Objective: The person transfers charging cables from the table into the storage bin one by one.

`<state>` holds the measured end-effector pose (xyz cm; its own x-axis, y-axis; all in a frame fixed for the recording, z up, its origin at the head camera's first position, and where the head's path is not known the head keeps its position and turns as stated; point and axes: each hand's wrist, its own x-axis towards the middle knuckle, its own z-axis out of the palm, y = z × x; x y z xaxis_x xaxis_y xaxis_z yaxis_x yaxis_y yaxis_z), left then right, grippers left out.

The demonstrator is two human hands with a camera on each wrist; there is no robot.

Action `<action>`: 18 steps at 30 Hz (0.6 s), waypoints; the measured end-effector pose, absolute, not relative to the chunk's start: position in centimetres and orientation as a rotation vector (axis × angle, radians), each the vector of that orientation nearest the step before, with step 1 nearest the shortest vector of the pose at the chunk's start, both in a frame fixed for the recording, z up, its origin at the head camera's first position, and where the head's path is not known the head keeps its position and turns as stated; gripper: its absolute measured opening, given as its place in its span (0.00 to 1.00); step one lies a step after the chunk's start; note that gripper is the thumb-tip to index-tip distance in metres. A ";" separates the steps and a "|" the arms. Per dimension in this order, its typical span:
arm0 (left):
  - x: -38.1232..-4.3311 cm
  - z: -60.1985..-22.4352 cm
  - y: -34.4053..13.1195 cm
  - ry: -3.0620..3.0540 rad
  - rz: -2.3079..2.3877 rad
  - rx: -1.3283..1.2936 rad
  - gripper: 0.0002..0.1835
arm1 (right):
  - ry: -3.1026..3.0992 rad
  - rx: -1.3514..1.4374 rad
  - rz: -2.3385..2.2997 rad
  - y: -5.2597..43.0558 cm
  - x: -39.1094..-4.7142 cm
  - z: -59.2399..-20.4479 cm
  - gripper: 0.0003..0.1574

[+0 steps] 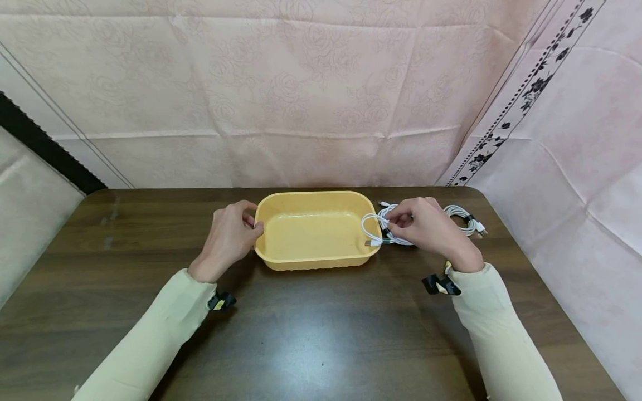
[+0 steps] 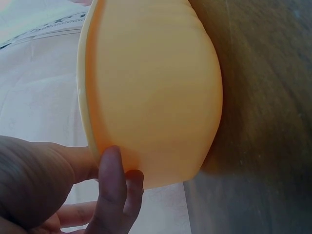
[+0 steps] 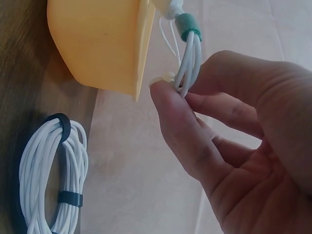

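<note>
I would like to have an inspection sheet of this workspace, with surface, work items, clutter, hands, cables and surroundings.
Surface: dark wood-grain table, with a light reflection towards the front.
Work items: yellow tray, standing upright; held white cable, bundled with a green tie.
Clutter: nothing seen.
Hands: left hand grips the tray's left rim; right hand pinches the held white cable at the tray's right end.
Cables: far-right coil, white, on the table; others partly hidden by the right hand, exact count unclear.
Surroundings: rose-patterned cloth behind; black-flowered border at right.

Two hands [image 1: 228,231], one tub [image 1: 318,236], three cables [image 3: 189,66]
</note>
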<state>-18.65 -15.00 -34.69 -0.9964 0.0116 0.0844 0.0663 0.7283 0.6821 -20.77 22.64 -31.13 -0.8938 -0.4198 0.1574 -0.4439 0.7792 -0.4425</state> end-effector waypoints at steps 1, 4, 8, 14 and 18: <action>-18.6 -34.7 -15.0 -2.851 -1.134 -0.064 0.20 | -2.917 0.709 0.747 22.6 -20.8 -31.1 0.09; -18.6 -34.7 -15.1 -2.850 -1.141 -0.066 0.21 | -2.916 0.704 0.739 22.5 -20.8 -31.0 0.09; -18.6 -34.7 -15.1 -2.849 -1.142 -0.069 0.20 | -2.909 0.692 0.735 22.2 -21.0 -30.9 0.09; -18.6 -34.8 -15.1 -2.852 -1.127 -0.061 0.20 | -2.906 0.692 0.727 21.9 -21.2 -30.9 0.10; -18.6 -34.8 -15.0 -2.848 -1.129 -0.060 0.20 | -2.904 0.705 0.726 21.7 -21.3 -30.9 0.10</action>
